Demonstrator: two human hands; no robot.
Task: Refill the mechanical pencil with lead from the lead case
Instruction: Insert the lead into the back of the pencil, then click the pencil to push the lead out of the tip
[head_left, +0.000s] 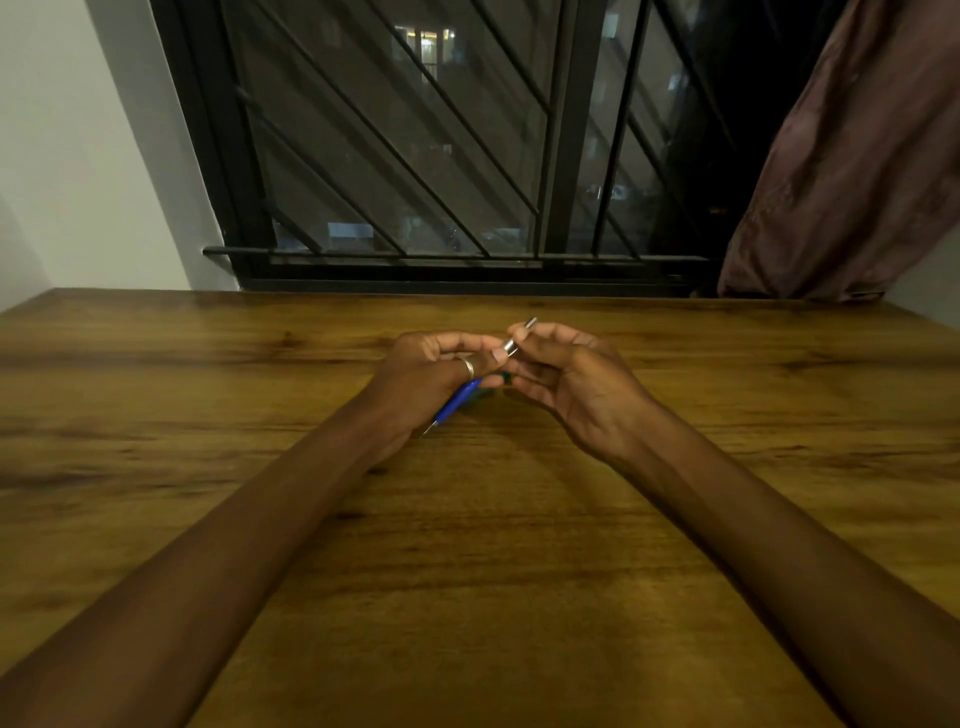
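A blue mechanical pencil (457, 402) runs through my left hand (431, 379), tip toward me and down, silver top end (511, 344) pointing up and away. My left hand is closed around its barrel and wears a ring. My right hand (566, 379) sits just to the right, and its fingertips pinch the silver cap end of the pencil (530, 325). Something dark green (493, 378) peeks out between the two hands; I cannot tell whether it is the lead case.
Both forearms rest over a wooden table (467, 545). Behind the table's far edge is a barred black window (441, 156), a white wall (78, 156) at left and a brown curtain (857, 171) at right.
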